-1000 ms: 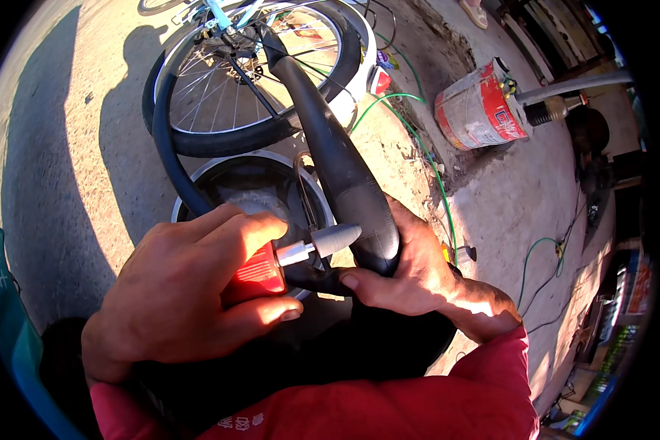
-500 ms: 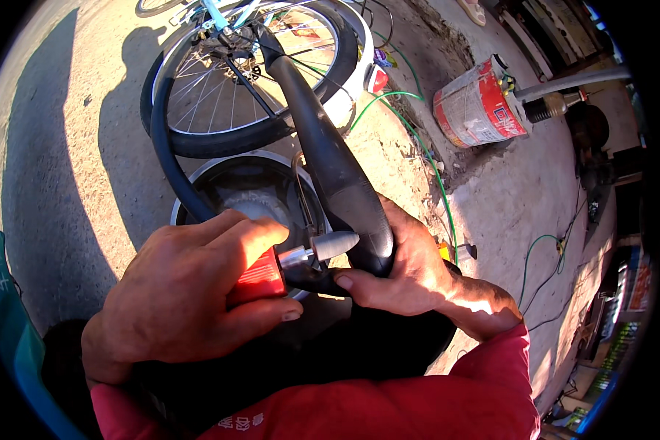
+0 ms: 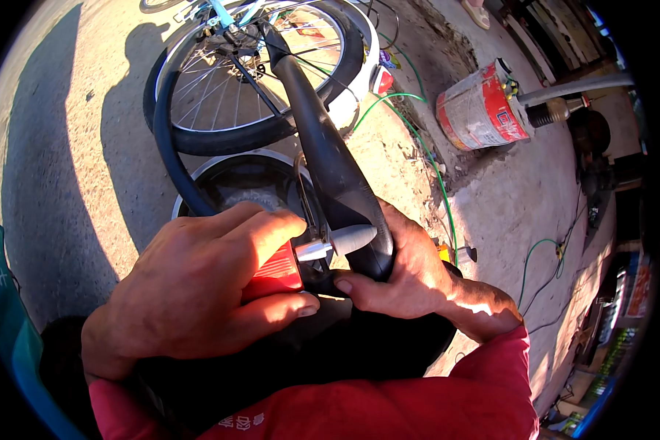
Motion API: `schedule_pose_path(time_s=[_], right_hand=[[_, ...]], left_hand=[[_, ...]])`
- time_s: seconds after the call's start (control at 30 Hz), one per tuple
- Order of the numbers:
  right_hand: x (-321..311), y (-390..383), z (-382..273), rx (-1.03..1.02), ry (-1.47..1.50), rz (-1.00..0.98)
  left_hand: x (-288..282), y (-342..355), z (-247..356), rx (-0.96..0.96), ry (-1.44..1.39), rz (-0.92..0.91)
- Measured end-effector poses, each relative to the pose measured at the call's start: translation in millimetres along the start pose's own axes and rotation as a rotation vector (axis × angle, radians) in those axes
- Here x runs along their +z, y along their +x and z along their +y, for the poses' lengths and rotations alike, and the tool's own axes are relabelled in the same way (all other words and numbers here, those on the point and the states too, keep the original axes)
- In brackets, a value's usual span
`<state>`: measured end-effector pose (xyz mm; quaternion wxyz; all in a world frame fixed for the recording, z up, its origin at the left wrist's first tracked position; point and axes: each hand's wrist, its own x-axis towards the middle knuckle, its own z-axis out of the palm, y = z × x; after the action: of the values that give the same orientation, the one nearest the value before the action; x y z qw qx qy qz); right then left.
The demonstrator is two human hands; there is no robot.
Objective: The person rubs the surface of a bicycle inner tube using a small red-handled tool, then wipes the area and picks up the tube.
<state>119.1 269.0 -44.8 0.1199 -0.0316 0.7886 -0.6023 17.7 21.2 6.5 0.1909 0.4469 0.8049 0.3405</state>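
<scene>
My left hand (image 3: 187, 286) is closed around a red handheld power grinder (image 3: 277, 273). A silver shaft leads from it to a grey, cone-shaped grinding tip (image 3: 354, 237), which lies against or just over the tube's surface; contact is hard to make out. In my right hand (image 3: 418, 268), a black bicycle inner tube (image 3: 328, 158) is bent over, its thumb on the near side and its other fingers mostly hidden behind. The tube runs up and away to the bicycle wheel and loops back down on the left.
A bicycle wheel with a black tire (image 3: 220, 141) lies beyond my hands, attached to a light-blue frame (image 3: 221, 13). Below the tube sits a round basin (image 3: 198, 174). To the right stand a red-and-white bucket (image 3: 482, 110) and a green cord (image 3: 441, 183) on the ground.
My left hand and the grinder have shifted slightly right, carrying the grey tip further over the tube. My right hand holds the tube in nearly the same place.
</scene>
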Motion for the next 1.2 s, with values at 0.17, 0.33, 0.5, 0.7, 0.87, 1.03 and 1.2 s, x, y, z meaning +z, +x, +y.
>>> schedule_pose_path(time_s=[0.17, 0.33, 0.5, 0.7, 0.87, 1.03, 1.2], right_hand=[[-0.2, -1.3, -4.2, -0.013, -0.029, 0.013], [-1.2, -1.8, -5.6, -0.03, -0.054, 0.042], [-2.3, -2.6, -4.3, -0.048, -0.041, 0.056], [-1.4, -1.6, -1.7, -0.029, -0.028, 0.036], [0.0, 0.1, 0.0, -0.048, -0.02, 0.031], [-1.9, -2.4, 1.7, -0.029, -0.034, 0.038], [-0.7, -1.2, -1.9, -0.005, -0.032, 0.002]], left_hand=[[3.0, -2.6, -1.5, 0.057, -0.032, 0.102], [-3.9, -10.9, -0.5, 0.004, -0.022, 0.067], [-2.1, -10.4, -1.4, -0.008, 0.008, 0.033], [-2.3, -5.5, -2.6, -0.008, -0.011, 0.011], [6.3, -4.2, -7.8, 0.01, 0.011, 0.119], [4.9, -1.9, -8.5, -0.038, -0.021, 0.17], [2.8, -4.5, -2.8, 0.019, 0.002, 0.112]])
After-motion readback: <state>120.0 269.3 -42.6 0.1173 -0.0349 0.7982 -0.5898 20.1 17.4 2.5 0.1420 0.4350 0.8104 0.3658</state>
